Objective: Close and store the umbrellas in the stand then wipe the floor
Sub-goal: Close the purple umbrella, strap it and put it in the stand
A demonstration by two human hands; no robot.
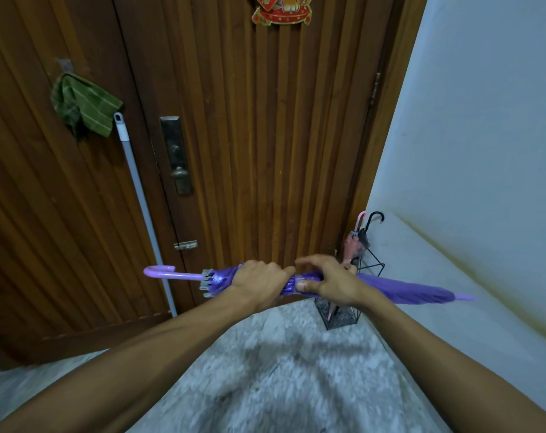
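Brown slatted door (265, 135) ahead, pale wall (484, 120) to the right, speckled grey floor (281, 370) below. Mop pole (140, 198) leaning on the door, green cloth (84, 104) hanging above its top. Purple umbrella (406, 290) closed, held level in front of the door, hook handle to the left, tip to the right. Left hand (259, 284) wrapped tight round the gathered canopy near the handle. Right hand (328, 282) just beside it, thumb and fingers (306, 285) pinching the folds, index finger raised. Wire stand (340, 314) in the corner behind, holding a pink umbrella (351, 242) and a black one (373, 220).
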